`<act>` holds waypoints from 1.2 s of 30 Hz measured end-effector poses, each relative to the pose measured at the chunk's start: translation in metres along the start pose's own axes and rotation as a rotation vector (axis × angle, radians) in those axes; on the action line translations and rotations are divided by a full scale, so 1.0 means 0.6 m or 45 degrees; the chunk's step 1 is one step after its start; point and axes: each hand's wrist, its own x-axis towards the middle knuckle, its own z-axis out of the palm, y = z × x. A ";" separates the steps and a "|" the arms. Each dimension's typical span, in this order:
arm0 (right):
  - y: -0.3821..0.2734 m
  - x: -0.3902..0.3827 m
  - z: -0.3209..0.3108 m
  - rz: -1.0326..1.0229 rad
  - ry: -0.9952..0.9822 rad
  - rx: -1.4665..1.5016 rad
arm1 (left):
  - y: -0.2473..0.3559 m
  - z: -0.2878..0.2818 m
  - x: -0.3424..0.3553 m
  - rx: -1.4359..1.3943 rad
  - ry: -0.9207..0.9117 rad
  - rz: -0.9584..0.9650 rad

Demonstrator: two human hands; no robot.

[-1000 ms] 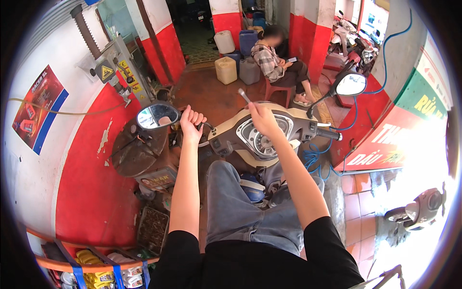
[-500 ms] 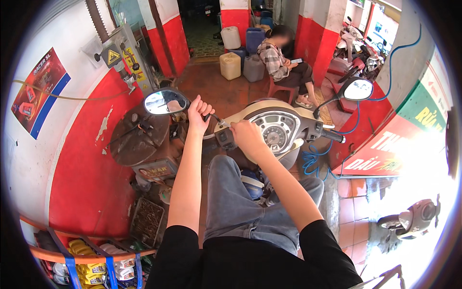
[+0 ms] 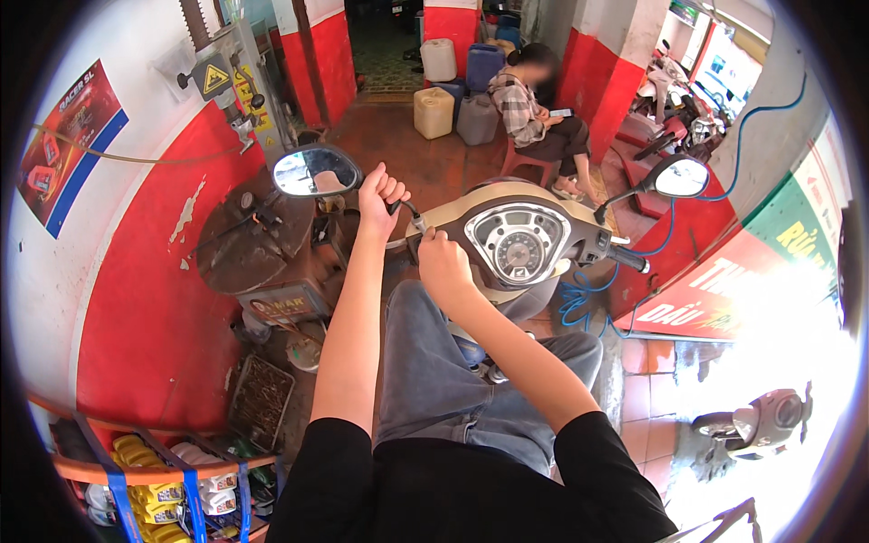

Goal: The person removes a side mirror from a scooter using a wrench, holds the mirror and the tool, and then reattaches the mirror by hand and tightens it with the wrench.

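A cream scooter (image 3: 579,214) stands before me, its round-gauged instrument panel (image 3: 518,242) facing up. My left hand (image 3: 382,199) is closed round the stem of the scooter's left mirror (image 3: 315,172), just beside the mirror head. Lower down, the dark stem (image 3: 414,212) runs to a metal fitting at the handlebar. My right hand (image 3: 444,267) is closed there, fingertips pressed at the stem's base; its palm hides the left-hand handlebar controls. On the other side, the right mirror (image 3: 681,176) stands above the right handlebar grip (image 3: 631,261).
To the left are a dark round-topped machine (image 3: 253,240) and a metal tray of small parts (image 3: 262,403). Bottles (image 3: 154,498) fill a rack at lower left. Ahead, a person (image 3: 534,118) sits with a phone near plastic jugs (image 3: 433,113). A blue hose (image 3: 579,303) coils at right.
My right hand has shifted left and slightly down, from beside the instrument panel to the stem's base. My left hand stays closed on the stem. The view has tilted slightly.
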 end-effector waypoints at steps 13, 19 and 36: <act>-0.013 0.003 -0.005 0.068 -0.077 0.113 | -0.003 -0.006 0.001 -0.011 0.015 0.046; -0.051 0.002 0.004 0.180 -0.092 0.211 | -0.003 -0.011 0.002 -0.029 0.058 0.040; -0.020 0.014 0.038 0.267 0.036 0.716 | -0.008 -0.014 0.003 -0.011 -0.007 0.064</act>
